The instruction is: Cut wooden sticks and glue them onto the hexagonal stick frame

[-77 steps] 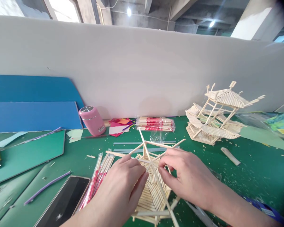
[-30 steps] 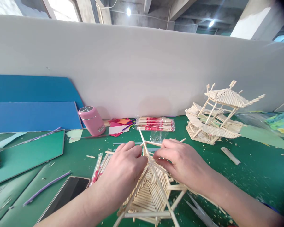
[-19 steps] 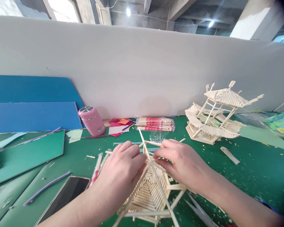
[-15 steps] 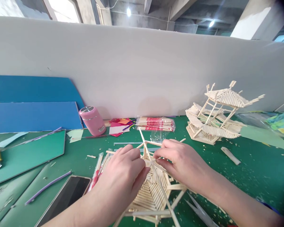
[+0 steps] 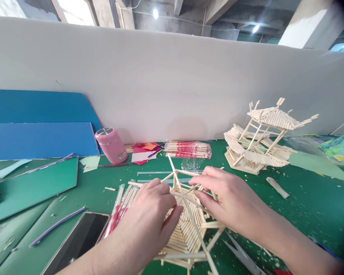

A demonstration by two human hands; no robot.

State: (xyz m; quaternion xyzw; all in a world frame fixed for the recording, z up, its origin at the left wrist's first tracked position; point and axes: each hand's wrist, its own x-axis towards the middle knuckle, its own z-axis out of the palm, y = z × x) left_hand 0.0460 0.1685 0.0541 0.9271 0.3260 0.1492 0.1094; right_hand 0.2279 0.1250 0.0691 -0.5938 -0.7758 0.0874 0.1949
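A model frame of pale wooden sticks (image 5: 186, 233) stands in front of me, with a platform of closely laid sticks and thin sticks crossing above it. My left hand (image 5: 157, 210) is closed at the left of the crossing, its fingers and thumb on one of the frame's sticks; the fingertips are partly hidden. On the right side, my right hand (image 5: 223, 191) has thumb and fingers apart around the stick ends, and I see no firm grip.
A finished-looking stick pavilion (image 5: 258, 141) stands back right. Scissors (image 5: 240, 252) lie beside the frame. Wrapped stick bundles (image 5: 187, 149), a pink flask (image 5: 111, 145), a phone (image 5: 77, 244), a purple strip (image 5: 57, 225) and a green board (image 5: 37, 187) are around; a white panel (image 5: 149, 84) stands behind.
My right thumb and fingers have spread apart and drawn slightly right from the crossing sticks. My left hand stays at nearly the same place on the frame.
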